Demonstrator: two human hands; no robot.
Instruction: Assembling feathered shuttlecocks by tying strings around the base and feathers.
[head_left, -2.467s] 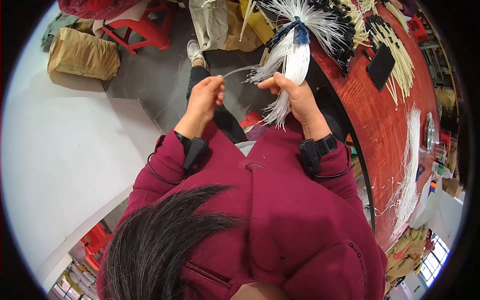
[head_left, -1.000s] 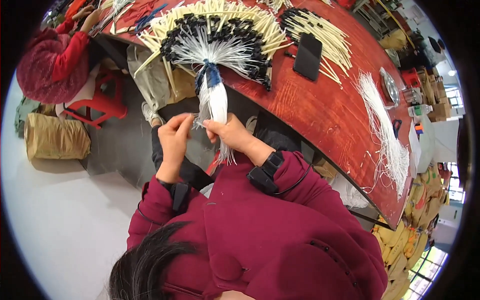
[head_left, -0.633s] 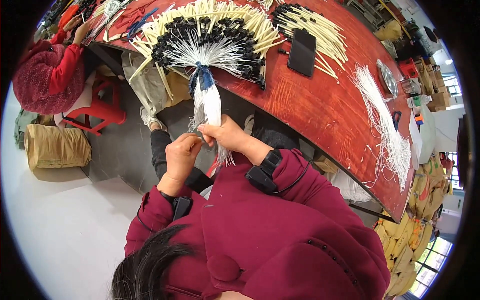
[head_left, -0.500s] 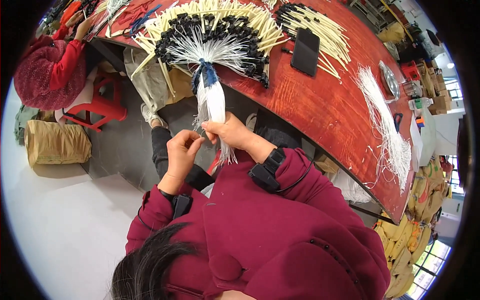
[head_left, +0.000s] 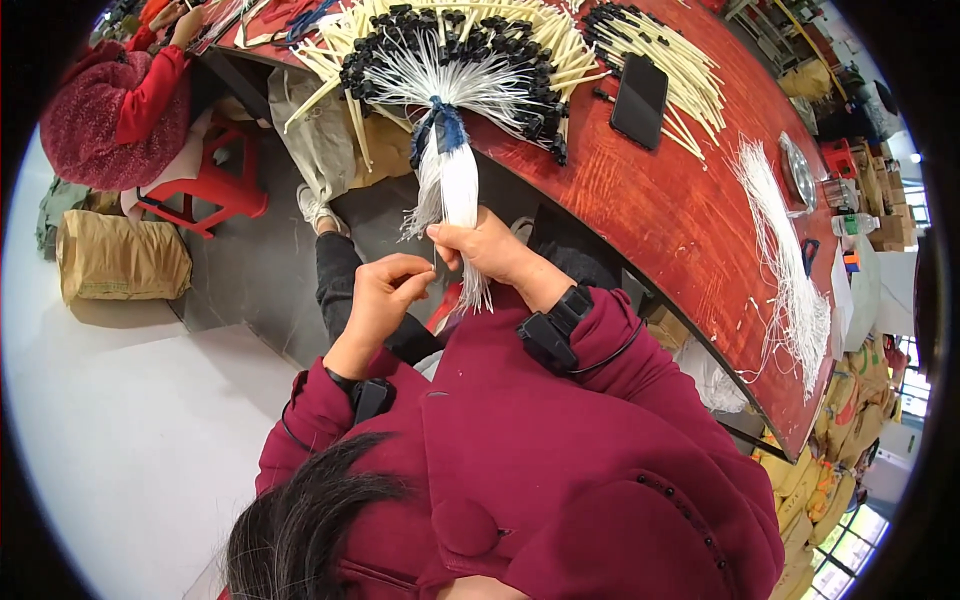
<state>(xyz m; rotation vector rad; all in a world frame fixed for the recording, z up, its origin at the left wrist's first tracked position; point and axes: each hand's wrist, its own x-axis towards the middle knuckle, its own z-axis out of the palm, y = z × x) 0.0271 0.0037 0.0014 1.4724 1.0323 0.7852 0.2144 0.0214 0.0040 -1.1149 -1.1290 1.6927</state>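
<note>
A thick bundle of white strings (head_left: 458, 185) hangs off the near table edge, bound at its top with a dark blue cloth tie (head_left: 437, 127). My right hand (head_left: 487, 248) is closed around the bundle's lower part, and loose ends hang out below the fist. Just left of it, my left hand (head_left: 385, 295) makes a pinch with thumb and forefinger; what is between the fingertips is too small to make out. Beyond the tie, the strings fan out to a heap of cream sticks with black ends (head_left: 545, 75).
On the red table (head_left: 640, 210) lie a black phone (head_left: 639, 102), a second pile of cream sticks (head_left: 672, 62), loose white strings (head_left: 785, 270) and a round metal dish (head_left: 797, 172). A co-worker (head_left: 115, 130) sits at far left on a red stool (head_left: 225, 185).
The whole scene has shifted slightly to the right in view. My right hand keeps its grip on the string bundle, and my left hand stays pinched beside it.
</note>
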